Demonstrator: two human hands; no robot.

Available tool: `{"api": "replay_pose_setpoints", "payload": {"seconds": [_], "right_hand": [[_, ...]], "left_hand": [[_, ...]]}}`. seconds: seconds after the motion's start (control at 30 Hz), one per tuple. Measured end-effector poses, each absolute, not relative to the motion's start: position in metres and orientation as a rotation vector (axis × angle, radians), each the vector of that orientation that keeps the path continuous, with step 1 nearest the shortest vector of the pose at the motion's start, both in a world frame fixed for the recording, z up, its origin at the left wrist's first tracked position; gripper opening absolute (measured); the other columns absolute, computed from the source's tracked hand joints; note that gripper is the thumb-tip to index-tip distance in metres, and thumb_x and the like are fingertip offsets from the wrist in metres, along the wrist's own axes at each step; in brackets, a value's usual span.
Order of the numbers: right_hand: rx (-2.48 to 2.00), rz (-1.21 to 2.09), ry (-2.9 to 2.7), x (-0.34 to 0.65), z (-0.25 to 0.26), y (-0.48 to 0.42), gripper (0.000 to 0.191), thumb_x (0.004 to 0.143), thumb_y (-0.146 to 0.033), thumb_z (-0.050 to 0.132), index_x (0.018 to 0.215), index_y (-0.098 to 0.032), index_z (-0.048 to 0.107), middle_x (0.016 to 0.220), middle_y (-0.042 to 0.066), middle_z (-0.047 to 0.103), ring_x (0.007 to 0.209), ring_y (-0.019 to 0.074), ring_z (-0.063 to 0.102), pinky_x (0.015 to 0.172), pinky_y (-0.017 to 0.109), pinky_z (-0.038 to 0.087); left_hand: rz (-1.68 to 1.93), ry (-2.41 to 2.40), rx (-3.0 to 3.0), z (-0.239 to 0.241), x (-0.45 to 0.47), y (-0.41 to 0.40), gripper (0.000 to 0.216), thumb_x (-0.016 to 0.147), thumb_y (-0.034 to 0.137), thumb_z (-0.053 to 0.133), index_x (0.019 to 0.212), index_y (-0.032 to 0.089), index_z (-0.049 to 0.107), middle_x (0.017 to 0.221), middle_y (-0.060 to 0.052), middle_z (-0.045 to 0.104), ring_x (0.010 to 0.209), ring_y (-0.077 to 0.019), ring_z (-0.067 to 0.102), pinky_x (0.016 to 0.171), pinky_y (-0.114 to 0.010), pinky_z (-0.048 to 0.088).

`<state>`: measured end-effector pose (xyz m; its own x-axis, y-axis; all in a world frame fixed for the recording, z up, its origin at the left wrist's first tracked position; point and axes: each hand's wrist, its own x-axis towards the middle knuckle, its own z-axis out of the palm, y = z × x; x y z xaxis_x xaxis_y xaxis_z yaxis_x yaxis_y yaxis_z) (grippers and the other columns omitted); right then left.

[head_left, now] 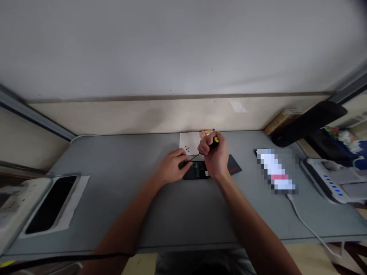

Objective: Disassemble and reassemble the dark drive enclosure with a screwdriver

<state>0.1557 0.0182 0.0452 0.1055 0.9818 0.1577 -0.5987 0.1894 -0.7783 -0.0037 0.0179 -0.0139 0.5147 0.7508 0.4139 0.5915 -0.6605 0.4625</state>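
Observation:
An opened black phone lies flat near the middle of the table, with part of a green circuit board showing. My left hand is at its left end, with thumb and fingers closed about the edge. My right hand is wrapped round the black and yellow handle of a screwdriver. The screwdriver's thin shaft slants down to the left, and its tip meets the phone beside my left fingertips; the exact contact point is hidden. Behind the phone, several tiny dark screws lie on white paper.
A dark flat panel lies right of my right hand. Farther right are a lit phone on a white cable and a power strip. Another phone rests at left. The wall stands behind the table.

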Motion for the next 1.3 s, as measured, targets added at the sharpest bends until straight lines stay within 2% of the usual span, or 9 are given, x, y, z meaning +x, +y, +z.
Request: {"api": "replay_pose_setpoints", "payload": {"seconds": [0.23, 0.33, 0.43, 0.6, 0.77, 0.93, 1.03, 1.13, 1.3], "right_hand": [[-0.552, 1.243, -0.729, 0.187, 0.058, 0.022, 0.041, 0.093, -0.049, 0.052, 0.064, -0.024, 0.035, 0.055, -0.008, 0.021, 0.046, 0.0103, 0.022, 0.046, 0.025, 0.028], [-0.517, 1.224, -0.638, 0.198, 0.058, 0.026, 0.04, 0.09, -0.045, 0.055, 0.064, -0.023, 0.035, 0.054, -0.008, 0.022, 0.046, 0.0093, 0.021, 0.045, 0.023, 0.028], [-0.514, 1.253, -0.571, 0.202, 0.056, 0.027, 0.039, 0.089, -0.044, 0.056, 0.063, -0.023, 0.035, 0.054, -0.008, 0.022, 0.045, 0.0085, 0.02, 0.045, 0.022, 0.027], [-0.526, 1.251, -0.502, 0.208, 0.059, 0.028, 0.038, 0.093, -0.042, 0.048, 0.064, -0.023, 0.034, 0.055, -0.008, 0.022, 0.045, 0.0093, 0.022, 0.046, 0.022, 0.029], [-0.543, 1.183, -0.425, 0.224, 0.061, 0.032, 0.036, 0.094, -0.039, 0.044, 0.064, -0.023, 0.034, 0.054, -0.007, 0.023, 0.045, 0.0101, 0.023, 0.046, 0.023, 0.028], [-0.601, 1.176, -0.418, 0.226, 0.053, 0.036, 0.037, 0.093, -0.045, 0.045, 0.065, -0.024, 0.033, 0.053, -0.008, 0.024, 0.045, 0.0102, 0.023, 0.046, 0.024, 0.028], [-0.601, 1.177, -0.434, 0.226, 0.052, 0.037, 0.036, 0.093, -0.045, 0.044, 0.066, -0.024, 0.033, 0.053, -0.008, 0.024, 0.044, 0.0102, 0.024, 0.046, 0.024, 0.029], [-0.568, 1.161, -0.401, 0.23, 0.054, 0.037, 0.035, 0.093, -0.042, 0.044, 0.065, -0.023, 0.034, 0.052, -0.008, 0.025, 0.044, 0.0097, 0.025, 0.046, 0.023, 0.029], [-0.53, 1.168, -0.348, 0.232, 0.055, 0.036, 0.031, 0.094, -0.031, 0.038, 0.064, -0.023, 0.036, 0.052, -0.007, 0.027, 0.044, 0.0093, 0.026, 0.046, 0.022, 0.028]], "left_hand": [[0.995, 1.131, 2.469, -0.008, -0.003, 0.017, 0.021, 0.098, 0.024, 0.054, 0.083, 0.02, 0.067, 0.087, -0.005, 0.065, 0.085, -0.018, 0.065, 0.084, -0.033, 0.055], [0.984, 1.177, 2.478, -0.005, 0.004, 0.017, 0.014, 0.097, 0.026, 0.058, 0.092, 0.02, 0.069, 0.091, -0.005, 0.066, 0.09, -0.0191, 0.066, 0.088, -0.035, 0.054], [0.932, 1.187, 2.461, -0.006, 0.017, 0.021, 0.012, 0.096, 0.03, 0.063, 0.102, 0.021, 0.07, 0.097, -0.005, 0.068, 0.095, -0.0196, 0.066, 0.09, -0.035, 0.054], [0.808, 1.176, 2.532, -0.003, 0.035, 0.04, 0.017, 0.099, 0.028, 0.06, 0.09, 0.022, 0.073, 0.088, -0.003, 0.07, 0.091, -0.0194, 0.065, 0.09, -0.035, 0.051], [0.551, 1.238, 2.629, 0.01, 0.045, 0.057, 0.015, 0.097, 0.024, 0.061, 0.089, 0.021, 0.074, 0.088, -0.004, 0.072, 0.092, -0.0211, 0.066, 0.091, -0.037, 0.049], [0.516, 1.201, 2.594, 0.014, 0.057, 0.056, 0.015, 0.091, 0.026, 0.07, 0.105, 0.022, 0.073, 0.094, -0.003, 0.074, 0.091, -0.02, 0.067, 0.091, -0.034, 0.049], [0.509, 1.196, 2.591, 0.012, 0.058, 0.058, 0.011, 0.095, 0.023, 0.063, 0.097, 0.022, 0.074, 0.092, -0.003, 0.074, 0.092, -0.0202, 0.068, 0.092, -0.034, 0.049], [0.521, 1.256, 2.585, 0.011, 0.055, 0.062, 0.013, 0.096, 0.022, 0.063, 0.092, 0.021, 0.075, 0.092, -0.005, 0.074, 0.094, -0.0213, 0.068, 0.091, -0.035, 0.05], [0.565, 1.214, 2.522, 0.01, 0.06, 0.057, 0.013, 0.09, 0.029, 0.072, 0.102, 0.023, 0.074, 0.093, -0.002, 0.073, 0.086, -0.0188, 0.067, 0.086, -0.032, 0.052]]}}
